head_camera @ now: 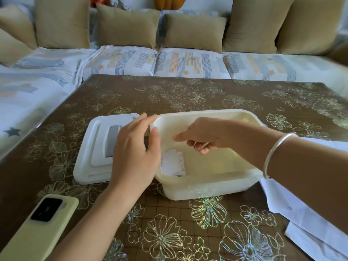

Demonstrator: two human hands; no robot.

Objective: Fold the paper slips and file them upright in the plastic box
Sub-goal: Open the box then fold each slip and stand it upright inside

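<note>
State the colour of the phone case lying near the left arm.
Pale yellow-green phone case, seen best in the head view.

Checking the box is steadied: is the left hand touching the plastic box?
Touching. The head view shows the left hand draped over the plastic box's left rim, thumb inside against the wall.

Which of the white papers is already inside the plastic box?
The small folded slips at the box's left end, beside the left hand. The other white sheets lie flat on the table, outside the box under the right forearm.
</note>
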